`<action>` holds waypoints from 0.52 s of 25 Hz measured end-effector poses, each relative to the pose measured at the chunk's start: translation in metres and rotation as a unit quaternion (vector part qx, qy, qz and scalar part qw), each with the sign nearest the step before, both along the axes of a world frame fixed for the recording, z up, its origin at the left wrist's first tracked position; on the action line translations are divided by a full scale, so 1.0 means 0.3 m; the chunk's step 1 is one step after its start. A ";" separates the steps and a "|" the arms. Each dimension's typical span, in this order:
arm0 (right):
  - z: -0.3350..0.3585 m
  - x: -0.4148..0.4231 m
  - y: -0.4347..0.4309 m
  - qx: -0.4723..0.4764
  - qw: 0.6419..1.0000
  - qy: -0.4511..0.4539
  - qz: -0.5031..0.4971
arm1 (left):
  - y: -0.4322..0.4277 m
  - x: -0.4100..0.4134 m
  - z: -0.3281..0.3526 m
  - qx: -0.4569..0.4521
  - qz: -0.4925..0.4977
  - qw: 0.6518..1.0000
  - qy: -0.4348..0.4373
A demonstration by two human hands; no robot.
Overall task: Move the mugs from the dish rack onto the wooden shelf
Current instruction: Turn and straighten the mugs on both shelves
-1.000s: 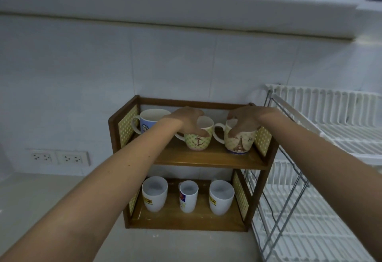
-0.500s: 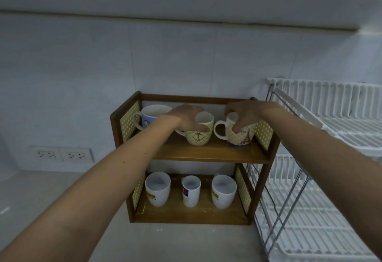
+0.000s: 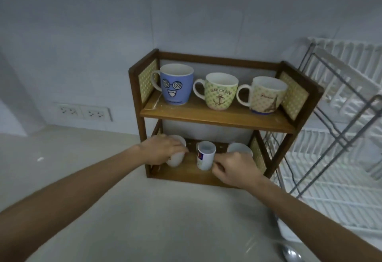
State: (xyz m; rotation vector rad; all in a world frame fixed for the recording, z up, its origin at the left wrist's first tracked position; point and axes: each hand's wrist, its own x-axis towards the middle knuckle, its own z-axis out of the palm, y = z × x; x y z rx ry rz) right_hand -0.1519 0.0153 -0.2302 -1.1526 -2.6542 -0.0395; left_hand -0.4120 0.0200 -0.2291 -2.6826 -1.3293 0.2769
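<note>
With left hand (image 3: 163, 151) gripping the left white mug (image 3: 175, 157) and right hand (image 3: 233, 168) clenched beside the middle mug (image 3: 205, 155) on the wooden shelf (image 3: 215, 117) bottom tier, a nudge risks toppling it.

Left hand (image 3: 163, 151) covering most of a white mug (image 3: 175, 159), right hand (image 3: 235, 169) hiding another mug (image 3: 239, 148), spoon (image 3: 291, 254) cut off at the bottom edge

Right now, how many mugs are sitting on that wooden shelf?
6. Top: blue face mug, anchor mug, Eiffel mug. Bottom: white mug under the left hand, narrow mug, right mug partly hidden.
</note>
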 end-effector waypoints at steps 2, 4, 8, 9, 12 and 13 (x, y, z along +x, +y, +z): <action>-0.059 -0.075 0.069 -0.060 0.996 -0.035 -0.055 | 0.063 -0.022 -0.019 -0.039 0.163 0.986 0.024; -0.073 -0.144 0.155 -0.082 0.989 -0.062 -0.109 | 0.131 -0.007 -0.029 -0.063 0.223 0.970 0.066; -0.078 -0.238 0.303 -0.172 0.950 -0.166 -0.202 | 0.214 0.041 -0.045 -0.143 0.313 0.938 -0.049; -0.088 -0.241 0.314 -0.187 0.939 -0.195 -0.211 | 0.221 0.046 -0.036 -0.168 0.320 0.929 -0.083; -0.108 -0.255 0.346 -0.190 0.937 -0.214 -0.202 | 0.230 0.023 -0.026 -0.184 0.302 0.931 -0.089; -0.105 -0.253 0.355 -0.192 0.940 -0.207 -0.192 | 0.236 0.015 -0.027 -0.187 0.297 0.934 -0.067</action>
